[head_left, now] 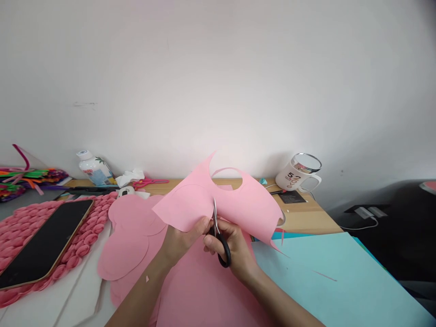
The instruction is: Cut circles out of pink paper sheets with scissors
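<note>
Holding a pink sheet (250,206) up at the centre of the view, we pinch its lower edge between the thumb and fingers of our left hand (185,240). Our right hand (233,245) grips the black-handled scissors (215,222), whose silver blades point upward and away from us against the paper; our fingers overlap the handles, so we cannot quite tell how far the blades are parted. The paper bends into two curved wings, with a rounded cut-out along its top. Below our hands lies more pink paper (207,290), with cut pink shapes (124,250) overlapping to its left. Farther left, a dark-screened phone (47,240) rests on a pink braided mat (22,220). To our right are pale blue paper (316,268) and, by the wall (218,81), a white mug (293,176). A white bottle (97,169) leans at the back left.
</note>
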A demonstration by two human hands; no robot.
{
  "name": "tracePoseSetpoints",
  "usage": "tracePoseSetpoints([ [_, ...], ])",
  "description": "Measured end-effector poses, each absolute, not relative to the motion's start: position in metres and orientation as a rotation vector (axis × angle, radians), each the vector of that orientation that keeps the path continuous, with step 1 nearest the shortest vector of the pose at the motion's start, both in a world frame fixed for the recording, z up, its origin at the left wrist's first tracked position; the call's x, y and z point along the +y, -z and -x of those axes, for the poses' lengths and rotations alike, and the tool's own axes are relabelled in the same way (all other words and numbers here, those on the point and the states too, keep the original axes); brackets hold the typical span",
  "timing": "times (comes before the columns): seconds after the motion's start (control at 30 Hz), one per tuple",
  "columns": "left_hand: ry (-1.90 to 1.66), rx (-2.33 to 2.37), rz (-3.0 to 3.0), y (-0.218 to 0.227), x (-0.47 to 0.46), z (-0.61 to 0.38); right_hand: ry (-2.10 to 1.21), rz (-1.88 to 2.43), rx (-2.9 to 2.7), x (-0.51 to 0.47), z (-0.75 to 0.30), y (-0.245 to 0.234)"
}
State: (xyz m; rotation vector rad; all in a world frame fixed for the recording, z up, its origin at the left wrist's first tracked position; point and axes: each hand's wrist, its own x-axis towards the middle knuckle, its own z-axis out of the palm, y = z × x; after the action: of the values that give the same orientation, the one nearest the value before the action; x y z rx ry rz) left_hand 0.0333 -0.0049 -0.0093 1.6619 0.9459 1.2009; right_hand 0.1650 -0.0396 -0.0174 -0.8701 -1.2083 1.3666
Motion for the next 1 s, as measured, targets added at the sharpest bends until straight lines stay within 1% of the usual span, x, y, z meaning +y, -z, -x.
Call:
tracePoseSetpoints([
  [0.53, -1.139, 1.031, -1.49, 0.0081, -0.0103, -0.0358, -1.398, 0.879, -1.204, -0.0397, -0.1629, 0.0208],
  [0.7, -1.188, 1.048, -1.481, 0.009, -0.0114, -0.0354, -1.391, 0.865, -1.199, -0.038, -0.1642, 0.0184],
  [1.0, -1.108, 1.032, -1.469, 0.008, -0.0117, -0.0377, -1.405, 0.906, -1.192, -0.0384, -0.1641, 0.019],
])
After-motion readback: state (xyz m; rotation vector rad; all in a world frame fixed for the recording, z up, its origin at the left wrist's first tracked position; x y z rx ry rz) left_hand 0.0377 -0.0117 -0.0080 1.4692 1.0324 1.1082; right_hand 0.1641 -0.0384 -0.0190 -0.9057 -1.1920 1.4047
